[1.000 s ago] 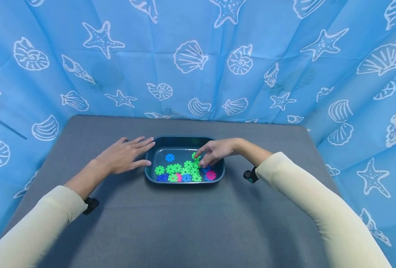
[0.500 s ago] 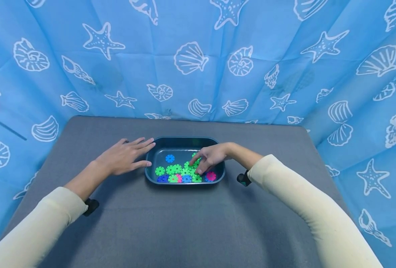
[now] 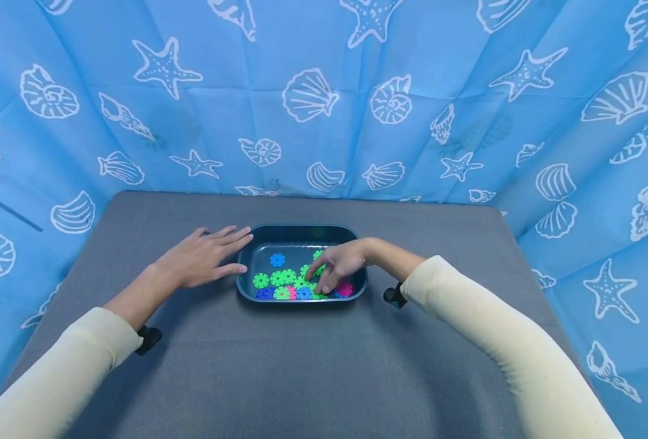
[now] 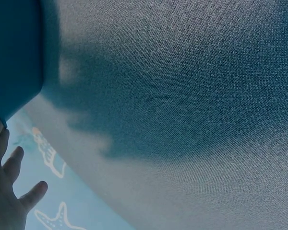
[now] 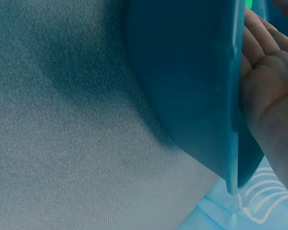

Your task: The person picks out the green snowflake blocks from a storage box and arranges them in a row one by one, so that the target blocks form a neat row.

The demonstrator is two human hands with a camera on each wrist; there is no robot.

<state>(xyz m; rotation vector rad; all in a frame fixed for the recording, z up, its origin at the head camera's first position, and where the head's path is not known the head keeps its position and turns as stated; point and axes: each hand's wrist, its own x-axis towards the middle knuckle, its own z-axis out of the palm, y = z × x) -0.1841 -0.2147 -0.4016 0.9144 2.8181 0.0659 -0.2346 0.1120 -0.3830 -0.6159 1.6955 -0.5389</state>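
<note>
A dark blue tray (image 3: pixel 302 302) holds flat, notched plastic discs: several green discs (image 3: pixel 260 280), a lone blue disc (image 3: pixel 277 260), and pink ones such as the pink disc (image 3: pixel 344 288) at the right. My left hand (image 3: pixel 200 259) lies with spread, straight fingers at the tray's left rim, thumb and fingertips at the edge. My right hand (image 3: pixel 345 261) reaches over the right rim, its loosely bent fingers pointing down among the green discs. Thumb and forefinger look apart, with no disc visibly pinched. The right hand covers some discs. In the right wrist view, its palm (image 5: pixel 271 81) is beside the tray wall.
The tray stands on a grey cloth-covered table (image 3: pixel 302 378). Behind and around hangs a blue curtain (image 3: pixel 219 110) with white shells and starfish. Dark bands with cameras sit at both wrists, such as the left wrist camera (image 3: pixel 148 339).
The right hand has moved left and toward the tray's near side, its fingertips passing over the green discs. The left hand has stayed at the left rim.
</note>
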